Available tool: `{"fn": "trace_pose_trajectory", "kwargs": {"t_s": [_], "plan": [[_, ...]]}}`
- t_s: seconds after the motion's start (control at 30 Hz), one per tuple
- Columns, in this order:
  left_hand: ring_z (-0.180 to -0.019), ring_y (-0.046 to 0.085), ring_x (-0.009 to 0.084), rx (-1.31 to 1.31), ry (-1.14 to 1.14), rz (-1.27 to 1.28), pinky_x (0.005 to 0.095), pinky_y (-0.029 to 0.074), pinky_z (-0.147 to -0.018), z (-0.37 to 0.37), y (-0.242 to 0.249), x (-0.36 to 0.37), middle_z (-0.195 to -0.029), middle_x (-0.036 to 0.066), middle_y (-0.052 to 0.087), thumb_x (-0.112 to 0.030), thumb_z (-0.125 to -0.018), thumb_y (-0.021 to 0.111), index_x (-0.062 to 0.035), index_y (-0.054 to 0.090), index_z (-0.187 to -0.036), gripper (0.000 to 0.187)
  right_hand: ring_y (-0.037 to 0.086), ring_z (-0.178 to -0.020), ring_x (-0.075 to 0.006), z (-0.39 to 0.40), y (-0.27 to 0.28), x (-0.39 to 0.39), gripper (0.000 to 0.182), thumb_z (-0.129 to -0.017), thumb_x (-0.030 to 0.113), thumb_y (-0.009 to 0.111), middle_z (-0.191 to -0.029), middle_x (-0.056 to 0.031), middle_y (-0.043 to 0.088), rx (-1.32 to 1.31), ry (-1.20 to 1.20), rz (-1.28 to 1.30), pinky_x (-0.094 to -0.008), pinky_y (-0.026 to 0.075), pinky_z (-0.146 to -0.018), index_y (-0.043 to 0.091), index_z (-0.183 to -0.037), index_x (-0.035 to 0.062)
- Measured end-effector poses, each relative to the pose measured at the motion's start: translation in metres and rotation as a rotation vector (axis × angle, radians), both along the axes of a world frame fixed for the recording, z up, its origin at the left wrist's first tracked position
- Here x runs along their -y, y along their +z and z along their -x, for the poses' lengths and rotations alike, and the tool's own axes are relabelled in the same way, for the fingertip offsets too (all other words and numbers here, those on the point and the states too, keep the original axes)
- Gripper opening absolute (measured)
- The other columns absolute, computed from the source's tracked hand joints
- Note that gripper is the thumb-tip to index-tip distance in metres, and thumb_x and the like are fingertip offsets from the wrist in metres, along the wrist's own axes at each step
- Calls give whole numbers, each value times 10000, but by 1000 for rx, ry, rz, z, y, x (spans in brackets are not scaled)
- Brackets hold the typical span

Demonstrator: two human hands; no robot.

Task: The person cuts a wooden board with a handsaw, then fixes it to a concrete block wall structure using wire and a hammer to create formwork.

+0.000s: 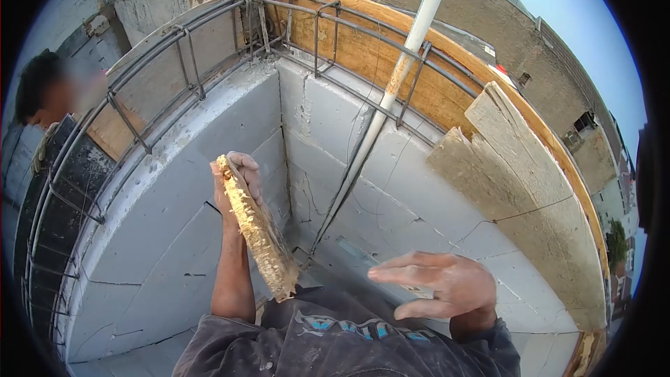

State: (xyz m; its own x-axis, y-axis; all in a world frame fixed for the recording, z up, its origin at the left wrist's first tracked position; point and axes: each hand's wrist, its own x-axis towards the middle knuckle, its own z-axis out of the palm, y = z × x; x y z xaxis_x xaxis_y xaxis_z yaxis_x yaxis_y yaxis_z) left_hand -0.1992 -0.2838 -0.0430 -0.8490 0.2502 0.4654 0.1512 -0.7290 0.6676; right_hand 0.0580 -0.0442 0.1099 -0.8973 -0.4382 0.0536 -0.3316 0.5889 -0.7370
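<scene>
My left hand [246, 176] grips a short piece of wooden board [259, 234] near its upper end. The board is tilted, and its rough, splintered yellowish edge faces me. My fingers wrap over the far side and the thumb lies along the near side. To the right, my right hand [443, 283] is held in the air in front of my shirt, fingers stretched out and thumb apart, with nothing in it. Below and behind both hands stand pale grey block walls [199, 188] that meet in a corner.
Steel rebar cages [188, 63] run along the wall tops. Plywood formwork [356, 35] stands behind them, with a weathered board [530, 174] leaning at right. A white pipe [412, 49] rises diagonally from the corner. Another person [45, 91] is beyond the left wall, near a dark panel [63, 167].
</scene>
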Motion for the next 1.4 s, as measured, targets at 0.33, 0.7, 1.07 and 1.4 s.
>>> {"fn": "trace_pose_trajectory", "kwargs": {"t_s": [0.33, 0.7, 1.07, 1.4], "plan": [[-1078, 594, 228, -416, -33, 837, 358, 458, -954, 41, 61, -57, -1166, 164, 634, -555, -1010, 412, -17, 563, -1312, 635, 574, -646, -92, 39, 200, -125, 407, -974, 425, 585, -732, -20, 621, -598, -985, -514, -240, 480, -588, 676, -1134, 62], [-685, 470, 139, -596, -399, 899, 339, 433, -647, 57, 113, -137, -695, 25, 488, -360, -1046, 467, -20, 578, -874, 397, 678, -745, -185, 330, 171, -194, 390, -970, 345, 590, -805, -93, 671, -120, -519, -983, -306, 573, -561, 668, -1124, -5], [-507, 421, 46, -20, -372, 496, 211, 308, -463, 112, 155, -49, -608, -34, 478, -421, -1030, 493, -47, 582, -756, 472, 690, -958, -237, 471, 79, -198, 373, -927, 286, 605, -1058, -164, 719, -14, -166, -867, -391, 563, -791, 678, -1156, 1], [-366, 402, 70, 162, -339, 372, 214, 285, -322, 118, 148, -16, -620, 47, 517, -435, -976, 576, -13, 579, -717, 495, 685, -981, -254, 443, 28, -284, 354, -913, 262, 602, -1076, -169, 714, 150, -433, -1104, -398, 560, -802, 685, -1142, 5]]}}
